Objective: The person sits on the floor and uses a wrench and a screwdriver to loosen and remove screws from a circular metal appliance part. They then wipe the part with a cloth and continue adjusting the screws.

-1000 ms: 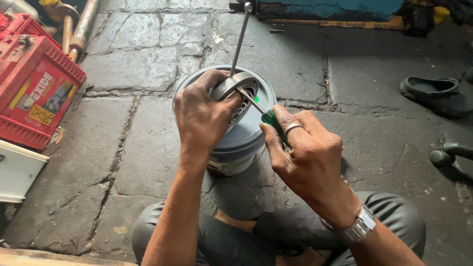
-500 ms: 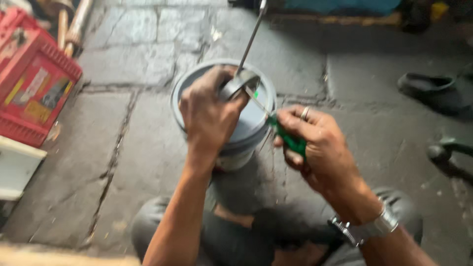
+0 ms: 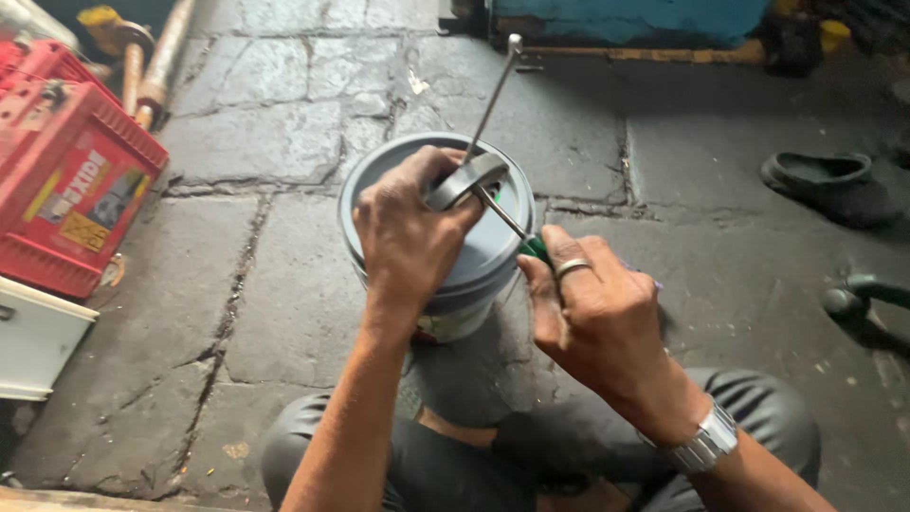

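Our left hand (image 3: 408,232) grips a metal ring (image 3: 464,180) atop the grey bucket (image 3: 479,256), centre floor. Right hand (image 3: 592,318), at 4 o'clock, grasps a green-handled screwdriver (image 3: 517,232). Best we keep the ring steady and the tip seated.

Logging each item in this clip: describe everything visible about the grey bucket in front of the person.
The grey plastic bucket stands upright on the stone-slab floor, closed by a round grey lid with a raised rim. A patch of coloured label shows low on its wall. The left hand rests on the lid, holding a metal ring part with a long rod. The right hand holds a green-handled screwdriver over the lid.
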